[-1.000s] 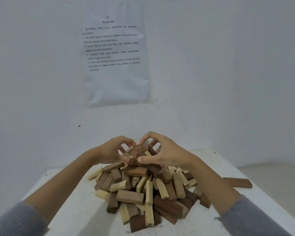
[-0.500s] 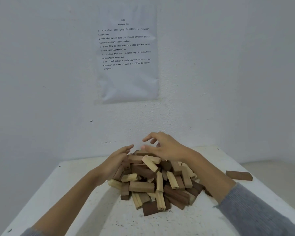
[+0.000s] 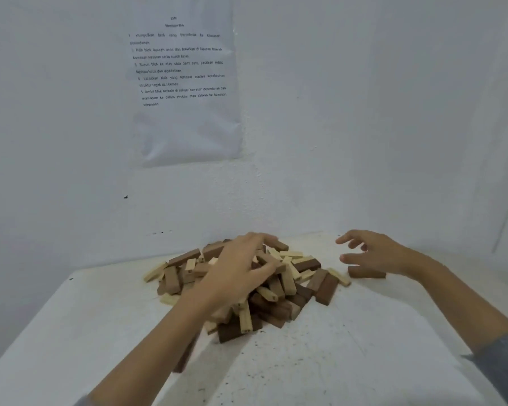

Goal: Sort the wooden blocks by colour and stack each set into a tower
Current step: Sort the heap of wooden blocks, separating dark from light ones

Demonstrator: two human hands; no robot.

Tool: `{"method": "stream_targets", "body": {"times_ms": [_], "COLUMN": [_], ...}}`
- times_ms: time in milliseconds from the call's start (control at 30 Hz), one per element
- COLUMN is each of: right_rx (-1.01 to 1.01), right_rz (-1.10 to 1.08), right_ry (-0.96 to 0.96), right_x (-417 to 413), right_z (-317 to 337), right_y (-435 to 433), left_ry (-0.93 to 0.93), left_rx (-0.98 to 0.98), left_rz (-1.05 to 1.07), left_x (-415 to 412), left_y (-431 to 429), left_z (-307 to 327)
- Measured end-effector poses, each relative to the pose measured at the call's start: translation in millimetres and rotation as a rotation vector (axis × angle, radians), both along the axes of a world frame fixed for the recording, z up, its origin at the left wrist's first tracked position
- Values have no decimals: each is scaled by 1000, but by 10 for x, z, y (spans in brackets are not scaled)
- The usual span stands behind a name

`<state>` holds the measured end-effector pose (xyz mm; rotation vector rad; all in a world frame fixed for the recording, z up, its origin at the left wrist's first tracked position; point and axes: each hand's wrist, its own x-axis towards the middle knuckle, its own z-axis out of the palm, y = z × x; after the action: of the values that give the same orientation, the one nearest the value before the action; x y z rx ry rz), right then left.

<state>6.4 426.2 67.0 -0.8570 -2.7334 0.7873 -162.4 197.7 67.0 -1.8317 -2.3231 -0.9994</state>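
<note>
Fingers [image 3: 349,238] of the right hand [image 3: 379,253] have swung off the heap. Spread, loosely bent and holding nothing, they hover just above a lone dark block [image 3: 367,272] near the tabletop's [image 3: 335,361] far right corner. The left hand [image 3: 241,273] has come across the pile [image 3: 288,285], fingers curved together over its top; whether they grip a block, I cannot tell. Pale and dark blocks lie jumbled, flatter than before, by the far edge.

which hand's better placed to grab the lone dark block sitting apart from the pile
Right. The right hand hovers open just over the lone dark block, while the left hand rests on the pile.
</note>
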Motion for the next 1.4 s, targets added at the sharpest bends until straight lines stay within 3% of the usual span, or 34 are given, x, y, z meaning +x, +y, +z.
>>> {"method": "stream_targets", "body": {"times_ms": [167, 333, 433, 933, 1067, 1200, 1400], "right_rx": [-69, 176, 98, 238, 103, -298, -519], "right_rz": [7, -83, -60, -143, -193, -223, 5], "right_ry": [-72, 15, 115, 98, 239, 488, 482], "right_x": [217, 122, 140, 217, 259, 226, 11], "right_z": [-362, -640, -660, -624, -596, -451, -173], "right_y": [161, 116, 66, -58, -75, -195, -526], "left_ry": [-1, 192, 216, 45, -44, -158, -182], "left_rx": [-210, -402, -501, -385, -268, -65, 48], "left_rz": [-21, 1, 8, 37, 39, 42, 164], "left_x": [120, 344, 442, 527, 540, 482, 157], "left_y": [479, 871, 1035, 1153, 1103, 889, 346], "left_z": [-145, -141, -205, -393, -383, -189, 142]}}
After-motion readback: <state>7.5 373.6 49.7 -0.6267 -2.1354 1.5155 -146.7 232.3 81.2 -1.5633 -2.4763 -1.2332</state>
